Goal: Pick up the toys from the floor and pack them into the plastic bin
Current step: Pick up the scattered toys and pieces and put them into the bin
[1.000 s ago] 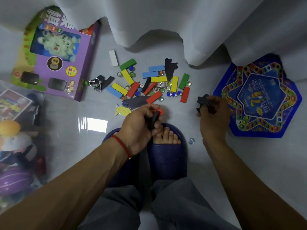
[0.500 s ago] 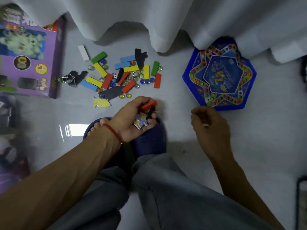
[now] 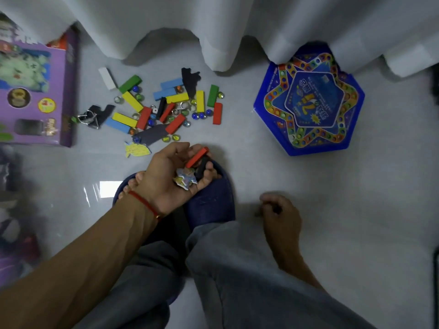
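Since the frame before, our right hand (image 3: 280,212) had dropped lower and nearer to us, further away from the blue hexagonal game board (image 3: 308,100); its fingers were curled tight, and we could not tell whether anything sat inside them. Our left hand (image 3: 175,172) had hardly shifted: palm up over the dark blue slipper (image 3: 211,200), fingers cupped round a red block (image 3: 197,157), a black piece (image 3: 202,167) and a printed puzzle piece (image 3: 186,180).

The rest of the toys lay on the floor just beyond that hand: a scatter of coloured blocks (image 3: 128,100) and glass marbles (image 3: 202,115), a yellow cut-out (image 3: 137,149) nearest the fingers, a dark flat piece (image 3: 152,135) beside it, a white block (image 3: 108,78) at the far edge and a metal ring puzzle (image 3: 88,117) to the left. A purple toy box (image 3: 35,91) lay at the left edge. The white curtain (image 3: 213,27) hung over the far side, its hem covering the top of the game board. Blurred shapes at the lower left we could not make out.
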Demonstrator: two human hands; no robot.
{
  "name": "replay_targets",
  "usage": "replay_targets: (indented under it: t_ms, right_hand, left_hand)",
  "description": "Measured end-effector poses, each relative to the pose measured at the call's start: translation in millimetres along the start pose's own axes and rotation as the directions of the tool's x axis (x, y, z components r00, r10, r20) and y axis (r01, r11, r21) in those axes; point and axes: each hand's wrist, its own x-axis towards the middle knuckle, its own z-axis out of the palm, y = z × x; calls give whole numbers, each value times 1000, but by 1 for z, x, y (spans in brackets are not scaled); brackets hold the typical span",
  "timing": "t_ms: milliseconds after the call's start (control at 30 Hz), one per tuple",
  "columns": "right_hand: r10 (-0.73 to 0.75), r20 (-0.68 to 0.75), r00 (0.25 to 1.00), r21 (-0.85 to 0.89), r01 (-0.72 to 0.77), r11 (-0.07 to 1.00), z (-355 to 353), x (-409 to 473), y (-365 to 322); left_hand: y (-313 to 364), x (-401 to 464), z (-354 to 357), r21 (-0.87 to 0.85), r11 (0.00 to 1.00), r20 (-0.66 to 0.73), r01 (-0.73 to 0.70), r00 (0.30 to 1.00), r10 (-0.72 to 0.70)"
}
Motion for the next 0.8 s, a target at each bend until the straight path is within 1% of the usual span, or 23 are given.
replay_targets:
  t_ms: [67,100,133,167,233,267,333,400,433,500,533,567,600,633,667,700,733,767,800]
  right_hand:
    - [21,62,998,248,-36,968,9,30,-37]
    - [20,102,995,322,-52,945,15,45,-58]
    - [-11,145,989,334,-39,942,23,60,-79]
    - [-60,186,981,266,9,964,32,76,-95]
    - [-166,253,953,19,166,986,54,103,-123]
    - [-214,262,941,-106,248,963,65,115,-134]
    - [-307,235,922,-307,370,877,86,131,-144]
    - [-364,208,908,-480,419,770,99,138,-142]
    - [-370,210,905,-537,423,730,101,139,-138]
    - [-354,223,908,-598,415,686,97,139,-130]
    - [-315,238,919,-616,393,682,92,138,-127]
    - [-221,254,942,-595,332,732,83,136,-126]
    - [-91,274,957,-493,221,842,72,133,-125]
    - [53,338,940,-287,49,957,59,126,-128]
    - [158,455,876,-15,-170,985,44,116,-132]
    - [168,581,796,188,-332,924,25,104,-140]
    - [98,687,720,302,-406,863,5,92,-151]
    - [-14,759,651,371,-413,832,-13,78,-166]
    - [-117,800,588,410,-394,823,-29,61,-186]
  left_hand:
    - [4,-1,1,-26,999,1,-21,1000,22]
    - [6,-2,0,-36,999,-6,-34,999,33]
    - [10,-4,-2,-46,998,-8,-47,999,46]
    - [13,-5,-5,-55,997,-6,-57,998,57]
    - [18,-5,-10,-80,994,-4,-73,997,73]
    - [20,-5,-12,-92,992,-9,-80,997,80]
    - [23,-4,-15,-112,989,-21,-96,995,95]
    - [25,-4,-15,-124,986,-43,-114,993,109]
    - [26,-4,-15,-121,985,-54,-120,992,114]
    - [27,-8,-12,-93,987,-71,-135,989,128]
    - [28,-12,-11,-67,987,-76,-147,987,142]
    - [28,-19,-9,-39,986,-74,-161,985,157]
    - [29,-27,-7,-15,984,-71,-178,982,176]
    - [30,-38,-6,2,980,-72,-199,977,199]
    - [30,-51,-6,14,975,-72,-223,972,224]
    - [32,-67,-5,16,969,-66,-248,966,248]
    - [33,-86,-5,7,961,-59,-277,959,277]
    - [35,-106,-7,-13,950,-55,-313,949,312]
    - [38,-129,-9,-37,933,-57,-357,933,354]
